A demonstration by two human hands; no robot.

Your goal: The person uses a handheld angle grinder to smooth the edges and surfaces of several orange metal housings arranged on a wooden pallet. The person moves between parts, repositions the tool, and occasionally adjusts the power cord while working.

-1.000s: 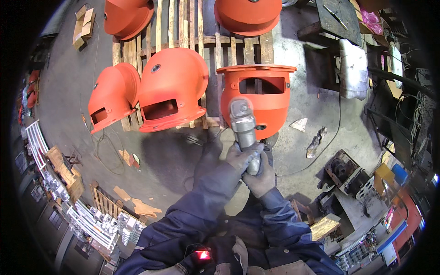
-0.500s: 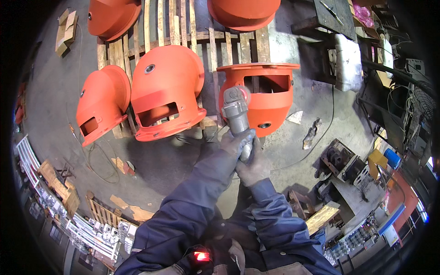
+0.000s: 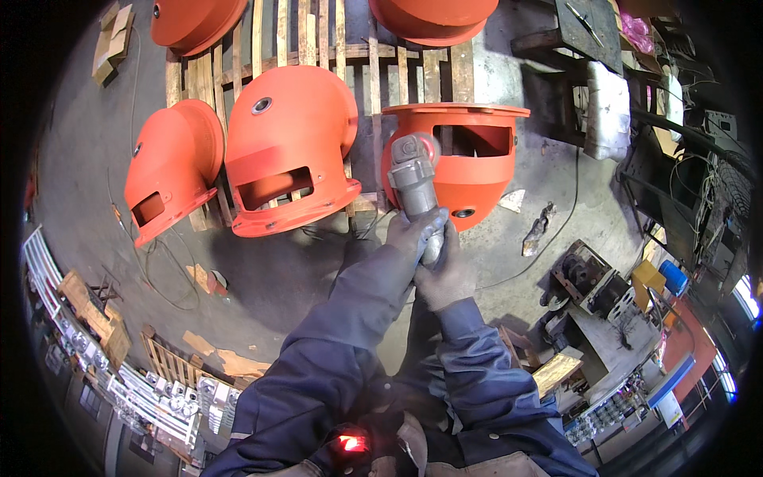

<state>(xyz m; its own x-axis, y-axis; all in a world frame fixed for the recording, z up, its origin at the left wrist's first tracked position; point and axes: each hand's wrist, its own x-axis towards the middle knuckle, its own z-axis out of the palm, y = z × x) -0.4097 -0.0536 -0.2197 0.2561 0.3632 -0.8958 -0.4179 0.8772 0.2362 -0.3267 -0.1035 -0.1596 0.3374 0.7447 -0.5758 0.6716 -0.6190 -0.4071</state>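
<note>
Both my gloved hands are wrapped round a grey angle grinder (image 3: pixel 413 184). My left hand (image 3: pixel 411 232) grips its body, and my right hand (image 3: pixel 447 276) closes round the rear end just below. The reddish disc (image 3: pixel 431 148) at the grinder's head is at the left side of an orange housing (image 3: pixel 474 172) with a rectangular opening and a round hole; I cannot tell whether they touch. To the left stand a larger orange housing (image 3: pixel 294 143) and a narrower one (image 3: pixel 176 163), each with a cut-out near its lower flange.
Wooden pallet slats (image 3: pixel 306 36) lie under the housings, and further orange parts (image 3: pixel 433 17) sit at the back. A dark bench (image 3: pixel 586 36) stands far right, with a cable on the floor below it. Machine parts (image 3: pixel 592 274) and a grey table (image 3: pixel 608 342) are at right. Shelving (image 3: pixel 159 405) lines the lower left.
The view has shifted slightly, so the housings at left sit a little higher and the grinder a little further right. My grip on the grinder stays the same.
</note>
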